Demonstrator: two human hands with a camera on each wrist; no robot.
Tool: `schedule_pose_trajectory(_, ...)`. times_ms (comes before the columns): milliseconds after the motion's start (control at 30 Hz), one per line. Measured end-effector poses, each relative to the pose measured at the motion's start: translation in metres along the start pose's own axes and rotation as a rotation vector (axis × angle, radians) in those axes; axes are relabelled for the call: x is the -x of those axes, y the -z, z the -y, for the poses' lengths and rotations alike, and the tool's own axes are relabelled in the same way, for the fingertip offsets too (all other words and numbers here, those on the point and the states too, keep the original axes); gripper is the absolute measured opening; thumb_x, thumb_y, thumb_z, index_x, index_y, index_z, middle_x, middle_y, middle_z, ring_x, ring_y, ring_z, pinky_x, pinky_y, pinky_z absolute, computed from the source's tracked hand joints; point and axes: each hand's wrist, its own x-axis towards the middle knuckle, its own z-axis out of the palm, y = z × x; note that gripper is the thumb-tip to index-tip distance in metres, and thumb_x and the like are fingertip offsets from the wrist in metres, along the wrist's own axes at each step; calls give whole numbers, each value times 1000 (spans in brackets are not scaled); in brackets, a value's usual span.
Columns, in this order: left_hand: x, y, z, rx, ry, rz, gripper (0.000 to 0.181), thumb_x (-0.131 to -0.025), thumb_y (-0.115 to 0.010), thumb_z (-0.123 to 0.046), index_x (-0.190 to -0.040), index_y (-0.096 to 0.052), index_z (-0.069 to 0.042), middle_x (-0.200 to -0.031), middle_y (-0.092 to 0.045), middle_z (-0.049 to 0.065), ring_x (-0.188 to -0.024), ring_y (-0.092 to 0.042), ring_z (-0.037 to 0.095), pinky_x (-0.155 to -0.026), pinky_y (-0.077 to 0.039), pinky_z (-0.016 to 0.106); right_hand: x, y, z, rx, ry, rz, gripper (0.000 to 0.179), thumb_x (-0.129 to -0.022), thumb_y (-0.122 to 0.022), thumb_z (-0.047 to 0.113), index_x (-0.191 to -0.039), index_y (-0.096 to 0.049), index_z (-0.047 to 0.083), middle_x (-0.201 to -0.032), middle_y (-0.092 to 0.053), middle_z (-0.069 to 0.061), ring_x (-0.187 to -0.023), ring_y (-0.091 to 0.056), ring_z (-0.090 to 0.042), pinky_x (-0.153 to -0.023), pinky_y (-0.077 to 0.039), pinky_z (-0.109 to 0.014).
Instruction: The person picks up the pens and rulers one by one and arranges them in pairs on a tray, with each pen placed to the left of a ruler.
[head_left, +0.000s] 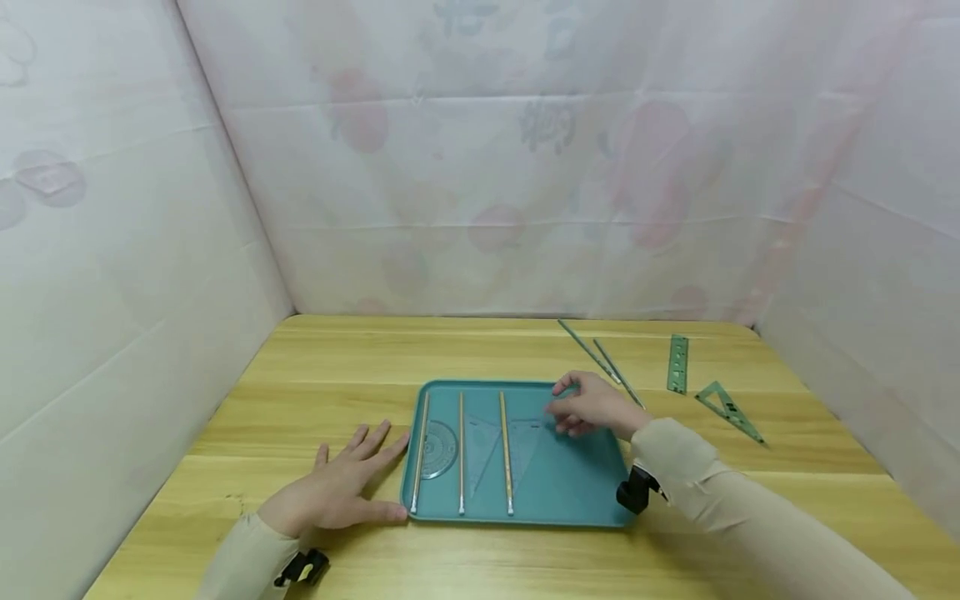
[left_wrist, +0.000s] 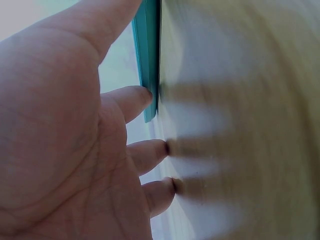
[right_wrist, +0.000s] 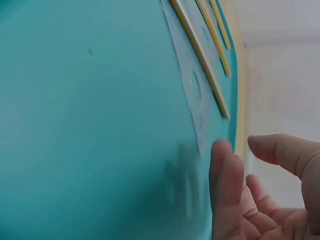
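A teal tray (head_left: 585, 496) lies on the table. My left hand (head_left: 341, 492) is spread flat at its left side, thumb and index finger at the rim. Above the tray's right part is my right hand (head_left: 588, 406), thumb and fingers apart and nothing between them. Three yellowish pencils lie spaced across the tray: a left one (head_left: 420, 454), a middle one (head_left: 461, 454) and a right one (head_left: 506, 454). A clear protractor (head_left: 442, 450) sits between the first two. One clear set square (head_left: 480, 442) is left of the right pencil, another (head_left: 523, 442) to its right.
Behind the tray at the right, two thin dark green pencils (head_left: 588, 351) lie slanted. Farther right are a green ruler (head_left: 677, 364) with cut-outs and a green set square (head_left: 738, 418). Pale patterned cloth walls (head_left: 495, 167) enclose the table's back and sides.
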Motion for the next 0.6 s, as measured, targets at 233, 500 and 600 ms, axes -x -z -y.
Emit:
schedule_pose_trajectory(233, -2, 1, -1, -5, -4, -5, 105, -91, -75, -68, -173, -24, -28, -182, -9, 17, -166, -5, 53, -110, 4, 94, -5, 27, -6, 149, 68, -101, 38, -107, -69, 24, -133, -62, -2, -120, -72, -23, -93, -77, -24, -76, -64, -40)
schedule_pose_trajectory(500, -2, 1, -4, -2, -6, 7, 106, -91, -76, -67, -173, -24, -25, -181, -9, 18, -165, -5, 54, -110, 4, 94, -7, 57, -13, 305, 115, -163, 47, -109, -63, 25, -146, -57, -5, -132, -66, -29, -110, -70, -38, -87, -61, -48)
schedule_pose_trajectory(600, -2, 1, -3, -2, -4, 6, 106, -91, -76, -67, -173, -24, -26, -181, -9, 18, -166, -5, 53, -110, 4, 94, -10, 70, -19, 401, 118, -189, 50, -109, -62, 26, -149, -55, -4, -137, -64, -32, -118, -67, -44, -92, -59, -53)
